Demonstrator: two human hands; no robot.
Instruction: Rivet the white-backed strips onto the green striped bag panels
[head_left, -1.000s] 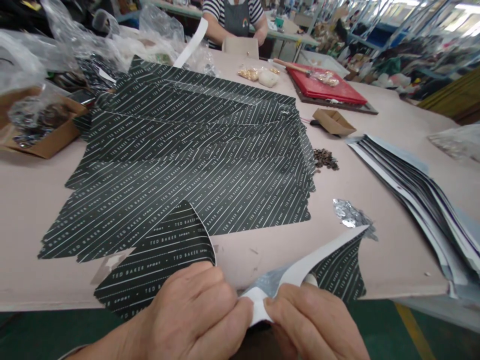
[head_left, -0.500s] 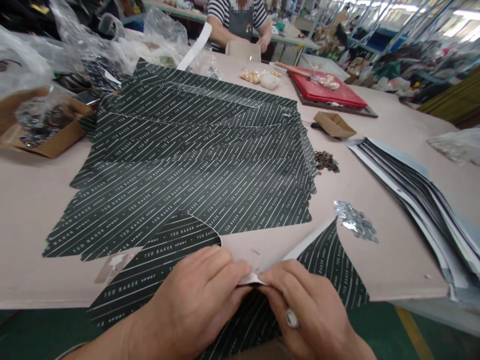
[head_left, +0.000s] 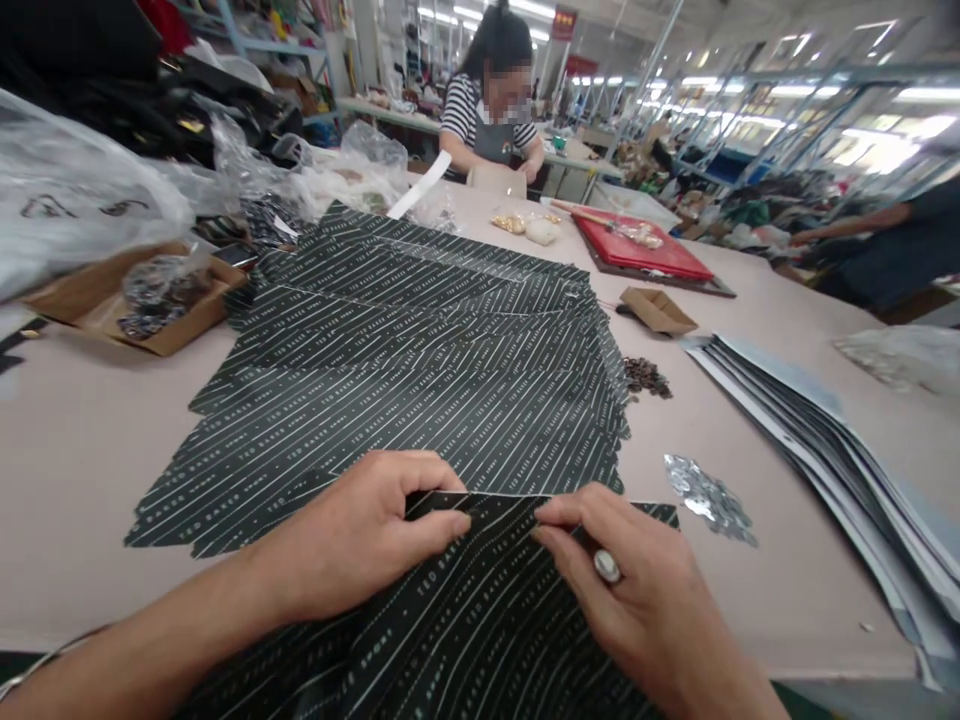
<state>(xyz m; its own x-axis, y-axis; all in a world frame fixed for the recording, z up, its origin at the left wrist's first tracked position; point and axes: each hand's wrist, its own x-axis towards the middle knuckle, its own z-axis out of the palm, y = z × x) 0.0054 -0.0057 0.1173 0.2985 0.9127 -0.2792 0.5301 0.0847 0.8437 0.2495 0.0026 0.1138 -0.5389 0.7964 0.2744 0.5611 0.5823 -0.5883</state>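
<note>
A dark fabric panel (head_left: 465, 600) with white slanted stripes and "TED BAKER SPORT" lettering hangs between my hands at the table's near side. My left hand (head_left: 375, 525) pinches its top edge between thumb and fingers. A short way to the right, my right hand (head_left: 630, 580) grips the same edge with thumb and forefinger; a pale roundish item (head_left: 606, 566) shows at its fingers. Just beyond lies a spread stack of matching striped panels (head_left: 435, 400). Silvery flat discs (head_left: 709, 495) lie in a pile right of my right hand.
Brown small parts (head_left: 646, 377) and an open cardboard box (head_left: 658, 310) lie right of the stack. Long dark and white strips (head_left: 810, 470) are stacked farther right. A red slab (head_left: 641, 245) lies behind. A box of bagged parts (head_left: 150, 300) stands left. A person (head_left: 491, 120) works opposite.
The panel has been turned: its striped face now shows between my hands, where a white folded part was. My hands have moved slightly apart. The camera view has tilted up.
</note>
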